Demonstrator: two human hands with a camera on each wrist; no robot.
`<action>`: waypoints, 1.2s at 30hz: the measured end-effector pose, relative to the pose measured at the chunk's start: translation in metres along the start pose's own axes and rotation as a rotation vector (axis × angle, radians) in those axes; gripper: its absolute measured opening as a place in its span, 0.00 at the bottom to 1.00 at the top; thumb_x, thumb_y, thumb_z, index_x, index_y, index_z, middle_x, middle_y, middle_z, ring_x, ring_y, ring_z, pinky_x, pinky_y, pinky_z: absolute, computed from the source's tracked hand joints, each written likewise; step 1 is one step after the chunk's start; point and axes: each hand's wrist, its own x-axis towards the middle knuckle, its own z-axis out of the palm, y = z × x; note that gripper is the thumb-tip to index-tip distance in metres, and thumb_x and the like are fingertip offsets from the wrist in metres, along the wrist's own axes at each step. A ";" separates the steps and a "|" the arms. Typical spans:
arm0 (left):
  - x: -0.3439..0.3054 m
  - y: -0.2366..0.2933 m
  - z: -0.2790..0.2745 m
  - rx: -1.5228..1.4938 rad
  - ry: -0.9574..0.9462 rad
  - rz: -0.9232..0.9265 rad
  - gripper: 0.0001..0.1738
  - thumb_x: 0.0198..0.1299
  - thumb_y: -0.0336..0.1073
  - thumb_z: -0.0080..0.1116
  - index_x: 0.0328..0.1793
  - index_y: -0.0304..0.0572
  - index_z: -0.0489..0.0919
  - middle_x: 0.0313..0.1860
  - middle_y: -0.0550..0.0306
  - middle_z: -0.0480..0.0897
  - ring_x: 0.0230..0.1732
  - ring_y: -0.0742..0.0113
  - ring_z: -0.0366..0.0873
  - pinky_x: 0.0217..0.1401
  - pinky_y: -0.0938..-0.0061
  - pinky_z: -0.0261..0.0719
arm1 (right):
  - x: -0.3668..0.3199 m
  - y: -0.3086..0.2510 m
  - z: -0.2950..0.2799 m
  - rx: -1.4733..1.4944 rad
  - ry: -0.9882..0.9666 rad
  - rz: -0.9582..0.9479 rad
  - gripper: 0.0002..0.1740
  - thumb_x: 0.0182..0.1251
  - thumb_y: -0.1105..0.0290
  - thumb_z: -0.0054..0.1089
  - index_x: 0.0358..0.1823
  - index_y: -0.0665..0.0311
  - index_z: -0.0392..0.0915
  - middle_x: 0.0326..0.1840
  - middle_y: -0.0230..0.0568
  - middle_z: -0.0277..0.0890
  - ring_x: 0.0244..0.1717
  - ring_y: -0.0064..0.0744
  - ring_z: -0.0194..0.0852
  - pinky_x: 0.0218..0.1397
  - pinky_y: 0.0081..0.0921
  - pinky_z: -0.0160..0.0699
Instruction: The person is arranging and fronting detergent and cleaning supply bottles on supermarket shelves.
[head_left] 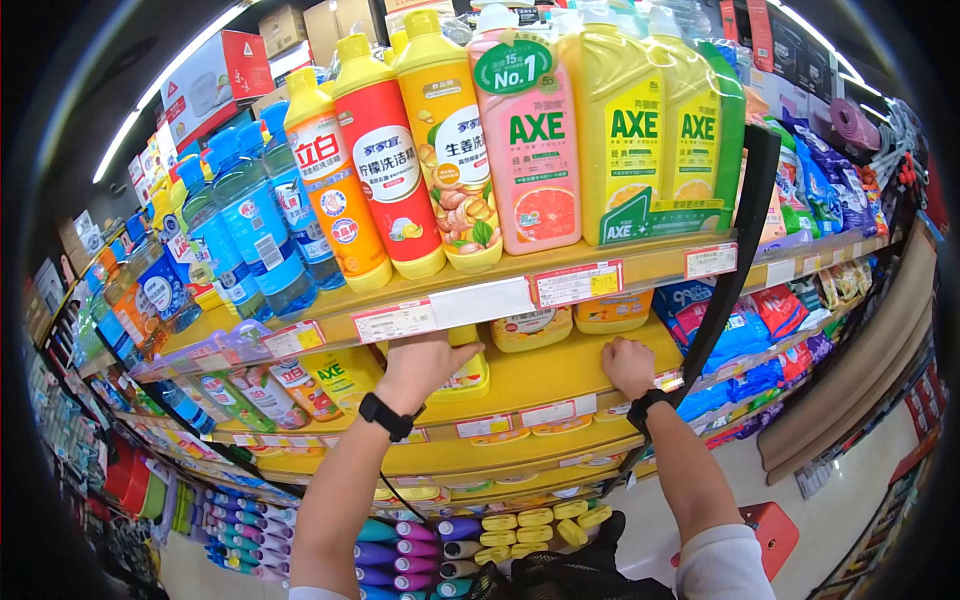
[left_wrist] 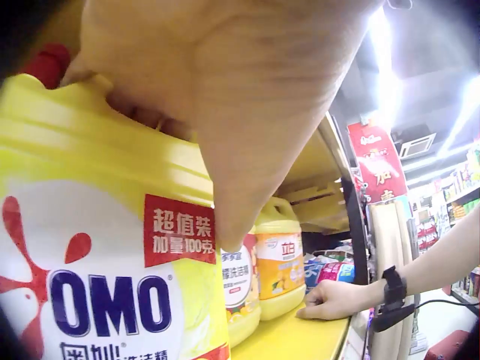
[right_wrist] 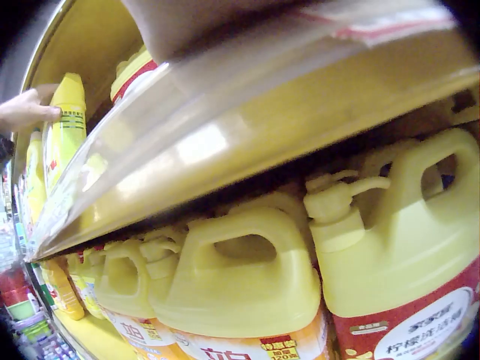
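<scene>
In the left wrist view my left hand (left_wrist: 217,82) grips the top handle of a yellow OMO dish soap jug (left_wrist: 97,225) with a red cap; its fingers go behind the handle, partly hidden. From the head, this hand (head_left: 422,368) reaches under the upper shelf, the jug (head_left: 465,380) mostly covered. My right hand (head_left: 628,366) rests on the yellow lower shelf board (head_left: 560,375), fingers curled, holding nothing. Beside it stand yellow dish soap jugs with orange labels (left_wrist: 279,262). The right wrist view shows my left hand (right_wrist: 30,111) on the yellow jug (right_wrist: 67,131) far left.
Above, the upper shelf edge (head_left: 490,300) with price tags overhangs the hands; red, orange, pink and yellow AXE bottles (head_left: 630,130) line it. A black post (head_left: 730,260) stands right of the right hand. More pump jugs (right_wrist: 240,277) fill the shelf below.
</scene>
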 end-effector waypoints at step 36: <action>-0.025 0.010 0.024 0.150 0.281 -0.064 0.40 0.52 0.57 0.70 0.67 0.43 0.75 0.64 0.45 0.73 0.68 0.47 0.68 0.70 0.43 0.57 | 0.083 0.033 -0.046 0.843 -0.162 0.145 0.37 0.57 0.72 0.72 0.65 0.70 0.63 0.62 0.50 0.73 0.64 0.42 0.72 0.67 0.29 0.70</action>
